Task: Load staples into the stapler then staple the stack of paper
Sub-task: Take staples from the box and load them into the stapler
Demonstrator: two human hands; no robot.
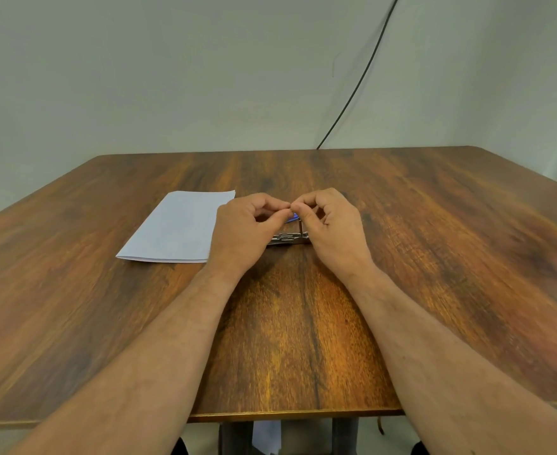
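My left hand (247, 229) and my right hand (331, 224) meet fingertip to fingertip above the middle of the table, fingers curled, pinching something very small between them that is too small to make out. Under the hands lies the stapler (288, 237); only its metal base and a bit of blue show, the rest is hidden by my hands. The stack of white paper (178, 226) lies flat just left of my left hand, its right edge partly covered by that hand.
The wooden table (303, 339) spreads wide on both sides of my arms. A black cable (359, 83) runs down the wall behind the far edge. Something white shows on the floor under the table (267, 436).
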